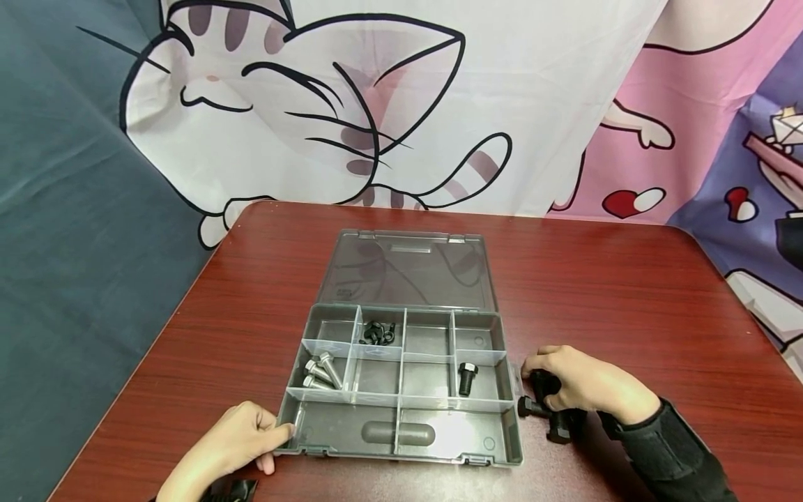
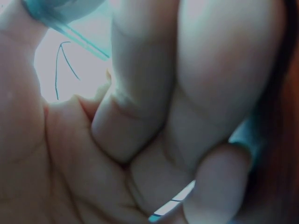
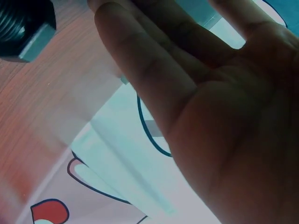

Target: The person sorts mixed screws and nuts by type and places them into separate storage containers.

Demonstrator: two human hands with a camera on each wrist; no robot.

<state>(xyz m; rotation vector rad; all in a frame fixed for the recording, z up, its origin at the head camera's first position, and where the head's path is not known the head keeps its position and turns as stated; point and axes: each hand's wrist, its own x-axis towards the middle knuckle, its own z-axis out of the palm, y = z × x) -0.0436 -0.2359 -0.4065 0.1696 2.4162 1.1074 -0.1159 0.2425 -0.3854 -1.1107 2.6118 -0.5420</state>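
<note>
A grey compartment box lies on the table with its see-through lid folded back. At its front left corner my left hand pinches the rim between thumb and fingers; curled fingers fill the left wrist view. My right hand is over several large black bolts beside the box's right wall, thumb and forefinger on either side of one. I cannot tell whether they grip it. A hex bolt head shows apart from the fingers in the right wrist view.
Silver bolts occupy the left middle compartment. Small black hardware lies in a back compartment, and one black bolt in the right middle one. Beyond the reddish table hangs a printed cloth.
</note>
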